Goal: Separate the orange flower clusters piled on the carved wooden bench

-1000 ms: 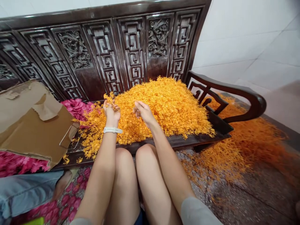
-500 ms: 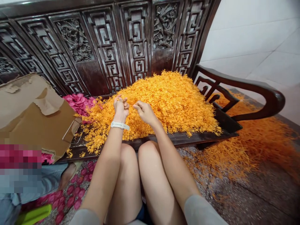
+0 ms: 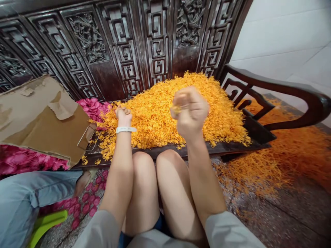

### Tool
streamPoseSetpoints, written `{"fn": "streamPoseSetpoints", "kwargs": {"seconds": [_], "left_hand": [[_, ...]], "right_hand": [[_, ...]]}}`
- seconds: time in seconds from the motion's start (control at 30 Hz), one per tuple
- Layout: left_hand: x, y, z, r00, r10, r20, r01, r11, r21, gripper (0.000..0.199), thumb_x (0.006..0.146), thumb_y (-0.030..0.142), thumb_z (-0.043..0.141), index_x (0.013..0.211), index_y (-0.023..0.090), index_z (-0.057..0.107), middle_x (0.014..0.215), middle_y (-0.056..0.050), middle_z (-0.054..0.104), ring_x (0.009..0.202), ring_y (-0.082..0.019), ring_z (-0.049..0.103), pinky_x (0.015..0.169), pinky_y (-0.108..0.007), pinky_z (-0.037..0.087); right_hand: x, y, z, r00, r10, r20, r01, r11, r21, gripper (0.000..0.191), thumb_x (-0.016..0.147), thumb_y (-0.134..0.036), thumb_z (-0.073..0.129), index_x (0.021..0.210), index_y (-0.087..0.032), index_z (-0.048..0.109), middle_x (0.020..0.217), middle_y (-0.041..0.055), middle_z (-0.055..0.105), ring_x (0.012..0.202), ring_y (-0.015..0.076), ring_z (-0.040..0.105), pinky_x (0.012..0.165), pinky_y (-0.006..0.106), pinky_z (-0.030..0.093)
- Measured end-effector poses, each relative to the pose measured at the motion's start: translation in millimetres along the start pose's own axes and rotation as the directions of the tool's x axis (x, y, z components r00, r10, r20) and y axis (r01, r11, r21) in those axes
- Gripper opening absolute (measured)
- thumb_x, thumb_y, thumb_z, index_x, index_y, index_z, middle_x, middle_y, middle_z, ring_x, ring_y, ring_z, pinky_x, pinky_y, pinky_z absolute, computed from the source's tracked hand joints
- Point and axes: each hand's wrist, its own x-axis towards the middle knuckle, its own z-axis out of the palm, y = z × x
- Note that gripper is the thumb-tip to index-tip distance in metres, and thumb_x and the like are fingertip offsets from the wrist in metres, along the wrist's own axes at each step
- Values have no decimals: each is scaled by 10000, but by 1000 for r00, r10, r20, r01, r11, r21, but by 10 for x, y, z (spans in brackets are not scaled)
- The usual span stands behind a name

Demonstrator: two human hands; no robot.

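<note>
A big heap of small orange artificial flower pieces [image 3: 160, 117] covers the seat of a dark carved wooden bench [image 3: 165, 148]. At the heap's left end my left hand [image 3: 124, 115], with a pale band [image 3: 126, 129] on its wrist, is curled closed; what its fingers hold, if anything, is hidden. My right hand [image 3: 192, 112] is raised in front of the heap, nearer the camera, its fingers folded in and blurred by motion. A small yellow-orange piece [image 3: 176, 109] shows at its fingers. The two hands are well apart.
On the left, a torn cardboard box [image 3: 46, 127] leans near pink artificial flowers [image 3: 93, 109]. A person's jeans-clad leg [image 3: 43, 189] and a green plastic object [image 3: 49, 222] are below. Orange stems [image 3: 258, 172] lie on the floor right of the bench's armrest [image 3: 279, 88].
My hands were close together over the heap. The right hand has swung right and up towards the camera, while the left has shifted slightly left. The view has tilted a little.
</note>
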Motion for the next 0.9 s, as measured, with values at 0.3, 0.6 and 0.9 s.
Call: {"fn": "streamPoseSetpoints", "kwargs": {"seconds": [0.3, 0.6, 0.9], "left_hand": [[-196, 55, 177, 996, 46, 80, -30, 980, -195, 374, 1089, -3, 267, 825, 204, 434, 650, 41, 374, 423, -62, 217, 411, -186, 236], [-433, -124, 407, 981, -71, 182, 107, 975, -195, 445, 1046, -98, 242, 732, 181, 391, 673, 32, 341, 436, -54, 169, 389, -124, 237], [-301, -168, 389, 968, -188, 167, 211, 968, -133, 401, 1091, 8, 270, 752, 208, 351, 611, 47, 304, 412, -59, 149, 361, -160, 168]], "right_hand": [[-185, 1191, 80, 912, 378, 159, -319, 897, -305, 880, 907, -639, 741, 1626, -228, 445, 1717, 227, 344, 1596, 427, 359, 1257, 664, 376], [-223, 939, 390, 826, 392, 404, -454, 889, 66, 747, 849, -659, 790, 1389, -159, 663, 1528, 191, 612, 1421, 321, 578, 1182, 502, 493], [-215, 876, 391, 655, 308, 690, -407, 913, -21, 616, 1087, -586, 452, 590, -225, 409, 548, -39, 388, 536, 114, 344, 596, 307, 340]]}}
